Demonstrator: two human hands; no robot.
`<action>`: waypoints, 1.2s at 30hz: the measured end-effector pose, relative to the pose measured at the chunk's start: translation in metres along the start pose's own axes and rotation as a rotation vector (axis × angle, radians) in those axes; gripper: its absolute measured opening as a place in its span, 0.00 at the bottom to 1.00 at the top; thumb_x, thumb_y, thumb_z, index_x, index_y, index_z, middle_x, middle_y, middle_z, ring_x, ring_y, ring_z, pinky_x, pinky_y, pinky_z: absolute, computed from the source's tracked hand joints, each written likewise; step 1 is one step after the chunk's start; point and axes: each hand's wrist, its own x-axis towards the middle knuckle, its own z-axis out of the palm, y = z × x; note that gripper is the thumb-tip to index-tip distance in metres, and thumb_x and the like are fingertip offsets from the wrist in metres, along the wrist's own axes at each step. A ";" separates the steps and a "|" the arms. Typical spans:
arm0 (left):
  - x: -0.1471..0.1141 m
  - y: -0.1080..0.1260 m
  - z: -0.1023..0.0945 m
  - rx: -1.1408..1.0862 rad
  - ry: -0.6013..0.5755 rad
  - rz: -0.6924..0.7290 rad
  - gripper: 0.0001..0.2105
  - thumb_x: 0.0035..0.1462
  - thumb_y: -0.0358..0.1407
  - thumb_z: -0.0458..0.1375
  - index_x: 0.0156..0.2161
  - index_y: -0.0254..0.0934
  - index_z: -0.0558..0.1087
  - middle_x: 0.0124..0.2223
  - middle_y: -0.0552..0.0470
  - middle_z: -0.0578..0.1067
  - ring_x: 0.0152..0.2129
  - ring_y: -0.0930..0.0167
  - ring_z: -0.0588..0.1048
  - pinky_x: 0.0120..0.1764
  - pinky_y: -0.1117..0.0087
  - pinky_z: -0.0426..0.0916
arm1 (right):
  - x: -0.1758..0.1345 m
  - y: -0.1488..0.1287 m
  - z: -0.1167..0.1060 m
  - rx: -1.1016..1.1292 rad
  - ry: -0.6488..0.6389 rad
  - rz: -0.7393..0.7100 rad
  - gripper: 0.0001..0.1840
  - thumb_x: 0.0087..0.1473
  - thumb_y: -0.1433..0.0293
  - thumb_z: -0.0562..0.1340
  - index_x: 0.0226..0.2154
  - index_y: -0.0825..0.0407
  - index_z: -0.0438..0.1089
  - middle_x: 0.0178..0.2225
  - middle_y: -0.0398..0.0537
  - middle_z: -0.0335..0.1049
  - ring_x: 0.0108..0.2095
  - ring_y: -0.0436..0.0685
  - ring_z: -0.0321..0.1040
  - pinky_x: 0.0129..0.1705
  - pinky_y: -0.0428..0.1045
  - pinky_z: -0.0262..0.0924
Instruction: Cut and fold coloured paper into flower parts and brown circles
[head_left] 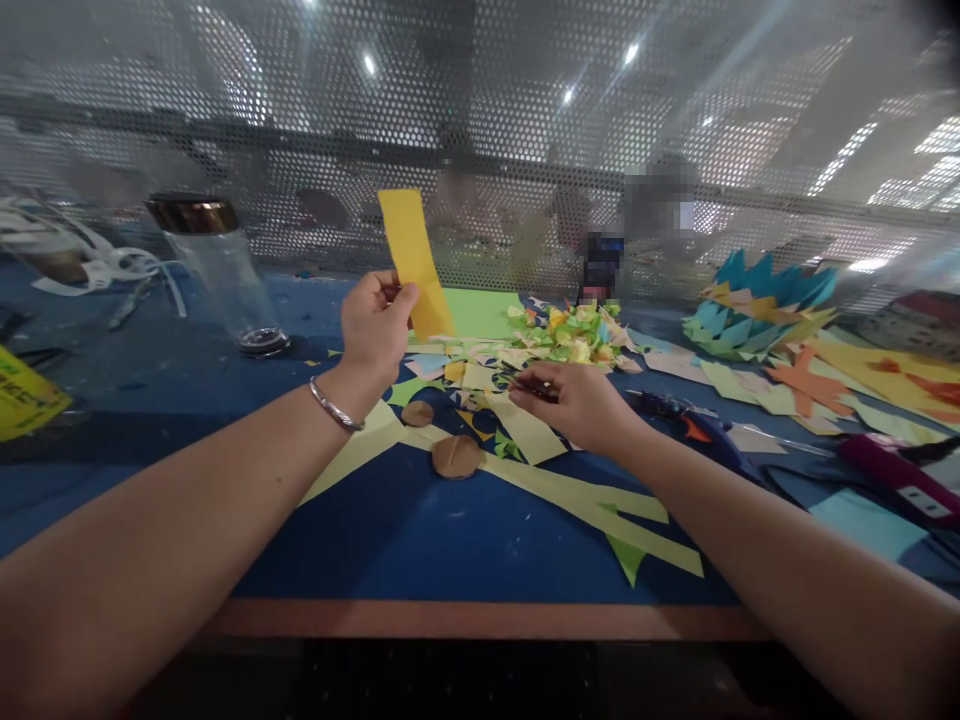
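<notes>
My left hand, a bracelet on its wrist, pinches a yellow paper strip upright above the table. To its right, my right hand is curled low over paper scraps, its fingers closed; whatever they grip is too dark and small to make out. Between the hands lie pale paper pieces and a small brown disc. Closer to me, a larger brown cardboard disc rests on a long pale-green strip. Behind the hands lies a green sheet.
A clear bottle stands at left, near white strips. At right are a glue gun, a purple tool with a cable, and a blue-green folded paper piece. A perforated metal screen borders the table's back.
</notes>
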 end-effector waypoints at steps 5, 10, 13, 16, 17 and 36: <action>0.000 -0.001 -0.001 -0.020 -0.089 -0.109 0.03 0.55 0.33 0.59 0.33 0.39 0.68 0.34 0.51 0.78 0.28 0.69 0.78 0.30 0.67 0.74 | 0.013 -0.027 0.014 -0.053 -0.096 -0.108 0.10 0.58 0.63 0.62 0.32 0.52 0.73 0.29 0.45 0.74 0.28 0.52 0.67 0.30 0.47 0.54; 0.005 -0.006 -0.009 -0.018 -0.185 -0.197 0.05 0.57 0.35 0.59 0.35 0.41 0.66 0.29 0.53 0.77 0.25 0.68 0.78 0.29 0.64 0.75 | 0.037 -0.049 0.040 -0.168 -0.205 -0.195 0.15 0.56 0.56 0.63 0.34 0.52 0.72 0.29 0.45 0.72 0.28 0.52 0.64 0.27 0.47 0.49; 0.008 -0.008 -0.014 -0.008 -0.238 -0.223 0.03 0.58 0.34 0.58 0.35 0.41 0.66 0.30 0.53 0.77 0.25 0.67 0.78 0.30 0.62 0.75 | 0.048 -0.053 0.055 -0.181 -0.219 -0.206 0.19 0.52 0.53 0.65 0.36 0.51 0.72 0.29 0.46 0.71 0.27 0.53 0.63 0.26 0.47 0.47; 0.009 -0.009 -0.016 -0.003 -0.288 -0.231 0.03 0.58 0.33 0.57 0.37 0.41 0.66 0.32 0.53 0.78 0.26 0.67 0.79 0.31 0.61 0.75 | 0.052 -0.051 0.063 -0.177 -0.212 -0.204 0.16 0.52 0.56 0.65 0.37 0.52 0.72 0.27 0.46 0.71 0.27 0.54 0.63 0.26 0.47 0.47; 0.009 -0.009 -0.017 -0.002 -0.304 -0.232 0.04 0.58 0.33 0.57 0.37 0.41 0.66 0.32 0.53 0.78 0.27 0.67 0.79 0.31 0.61 0.75 | 0.052 -0.050 0.063 -0.172 -0.203 -0.204 0.14 0.53 0.58 0.65 0.36 0.52 0.72 0.27 0.46 0.70 0.27 0.54 0.63 0.26 0.47 0.47; -0.054 0.029 0.013 -0.038 -0.642 -0.350 0.04 0.63 0.37 0.55 0.41 0.42 0.65 0.35 0.52 0.80 0.25 0.69 0.79 0.30 0.66 0.76 | 0.031 -0.003 -0.003 0.086 0.023 -0.079 0.12 0.57 0.62 0.61 0.29 0.53 0.71 0.24 0.42 0.64 0.25 0.50 0.56 0.27 0.48 0.48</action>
